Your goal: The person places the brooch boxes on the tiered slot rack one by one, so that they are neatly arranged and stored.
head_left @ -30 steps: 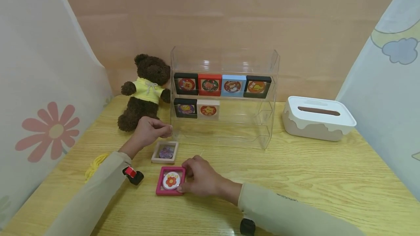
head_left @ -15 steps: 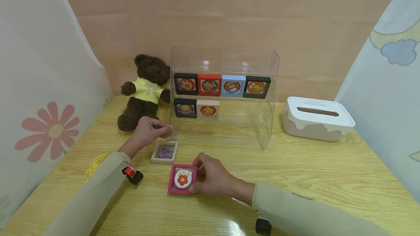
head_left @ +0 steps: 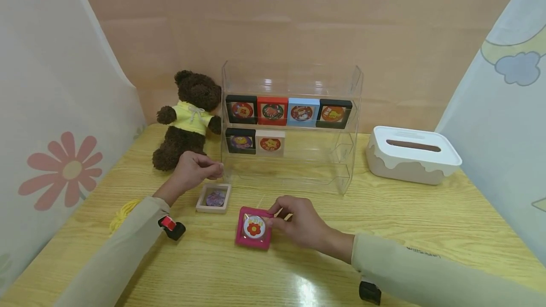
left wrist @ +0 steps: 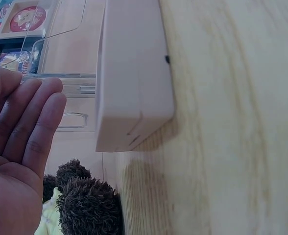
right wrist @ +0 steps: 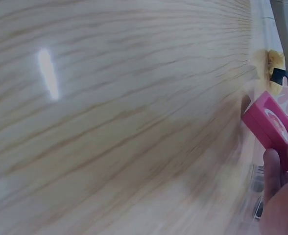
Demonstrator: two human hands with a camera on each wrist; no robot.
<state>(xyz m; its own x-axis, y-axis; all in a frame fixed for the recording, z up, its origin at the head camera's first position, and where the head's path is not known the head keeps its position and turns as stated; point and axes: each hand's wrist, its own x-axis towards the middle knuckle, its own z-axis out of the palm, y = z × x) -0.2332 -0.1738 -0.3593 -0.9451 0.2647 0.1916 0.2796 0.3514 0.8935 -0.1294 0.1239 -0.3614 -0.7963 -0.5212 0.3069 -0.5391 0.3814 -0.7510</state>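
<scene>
With thumb and fingers, my right hand (head_left: 303, 224) pinches the right edge of a pink display frame (head_left: 241, 240), which holds a round badge with a red flower. The frame is tilted up off the table, its side showing in the right wrist view (right wrist: 261, 122). My left hand (head_left: 194, 172) pinches the lower left side edge of a clear acrylic rack (head_left: 315, 169); its thumb is hidden in the left wrist view. Just below that hand lies a pale frame (head_left: 199, 205) with a purple piece inside. Several framed badges stand on two of the rack's tiers.
A brown teddy bear (head_left: 187, 117) in a yellow top leans left of the rack. A white tissue box (head_left: 411, 155) stands to the right. Yellow yarn (head_left: 123, 214) lies beside the left sleeve on the wooden table (head_left: 426, 231).
My right hand has moved right and slightly away with the pink frame, lifting and tilting it from the table. The left hand stays at the rack's edge.
</scene>
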